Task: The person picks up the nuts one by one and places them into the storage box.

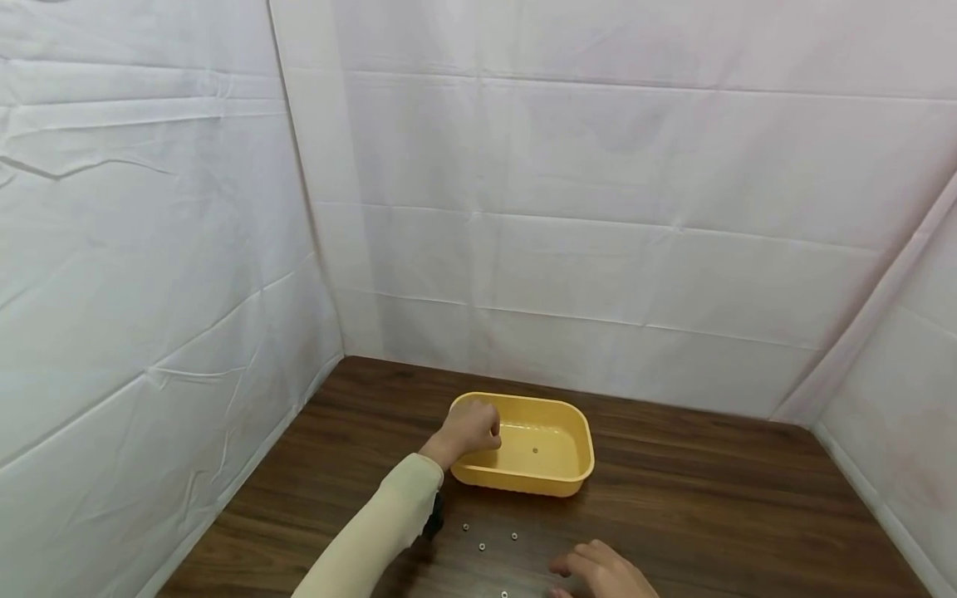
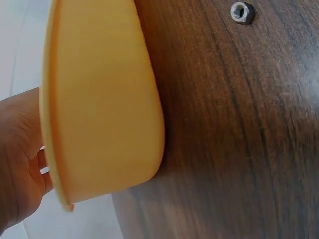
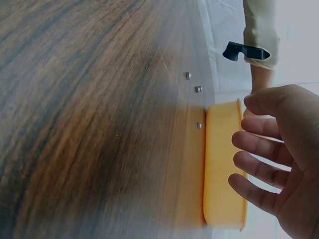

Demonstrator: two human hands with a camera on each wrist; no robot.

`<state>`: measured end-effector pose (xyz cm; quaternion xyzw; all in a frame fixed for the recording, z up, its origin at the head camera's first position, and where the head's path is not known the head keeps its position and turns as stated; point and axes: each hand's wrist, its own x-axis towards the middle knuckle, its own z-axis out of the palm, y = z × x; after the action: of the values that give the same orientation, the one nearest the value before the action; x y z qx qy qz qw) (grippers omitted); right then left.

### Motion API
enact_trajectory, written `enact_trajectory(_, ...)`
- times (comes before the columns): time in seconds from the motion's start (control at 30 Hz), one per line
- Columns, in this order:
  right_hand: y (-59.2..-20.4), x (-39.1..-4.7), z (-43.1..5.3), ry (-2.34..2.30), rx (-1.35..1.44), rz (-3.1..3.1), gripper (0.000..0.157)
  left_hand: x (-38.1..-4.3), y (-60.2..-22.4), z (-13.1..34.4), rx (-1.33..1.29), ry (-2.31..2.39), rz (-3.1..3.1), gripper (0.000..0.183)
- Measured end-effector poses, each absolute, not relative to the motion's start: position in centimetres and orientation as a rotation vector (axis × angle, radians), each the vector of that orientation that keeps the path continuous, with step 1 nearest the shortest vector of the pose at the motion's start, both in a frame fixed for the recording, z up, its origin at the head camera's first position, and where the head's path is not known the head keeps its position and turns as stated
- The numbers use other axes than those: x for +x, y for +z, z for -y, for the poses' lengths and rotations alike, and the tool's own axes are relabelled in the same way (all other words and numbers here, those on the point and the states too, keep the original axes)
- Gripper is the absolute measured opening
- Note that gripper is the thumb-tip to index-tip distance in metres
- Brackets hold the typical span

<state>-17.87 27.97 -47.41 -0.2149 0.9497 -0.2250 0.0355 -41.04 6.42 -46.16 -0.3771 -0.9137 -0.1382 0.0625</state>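
Note:
My left hand (image 1: 469, 428) is over the left end of a yellow plastic tray (image 1: 521, 482), its fingers curled downward. Whether its fingertips pinch anything is hidden in the head view, and the tray wall (image 2: 104, 99) covers most of them in the left wrist view. One small metal nut (image 1: 535, 450) lies on the tray floor. Several more hex nuts (image 1: 514, 536) are scattered on the table in front of the tray. Just above the table, near these nuts, is my right hand (image 1: 604, 571); its fingers (image 3: 261, 147) are spread and loosely bent, with nothing held.
The dark wood-grain table (image 1: 695, 515) carries the tray towards its back. White cloth walls (image 1: 598, 208) enclose the back and both sides. A black band (image 3: 246, 51) is on the left wrist, by the cream sleeve (image 1: 381, 523).

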Motion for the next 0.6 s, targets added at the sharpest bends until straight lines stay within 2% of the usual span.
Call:
enact_trajectory(0.33, -47.4, -17.5, -28.2, -0.678, -0.672, -2.945, 0.028, -40.9, -47.0, -6.6, -1.089, -0.352, 2.834, 0.04)
enact_trajectory(0.6, -47.4, -17.4, -28.4, -0.69, -0.679, -2.941, 0.027, -40.9, -47.5, -6.5, -1.048, -0.242, 2.843, 0.04)
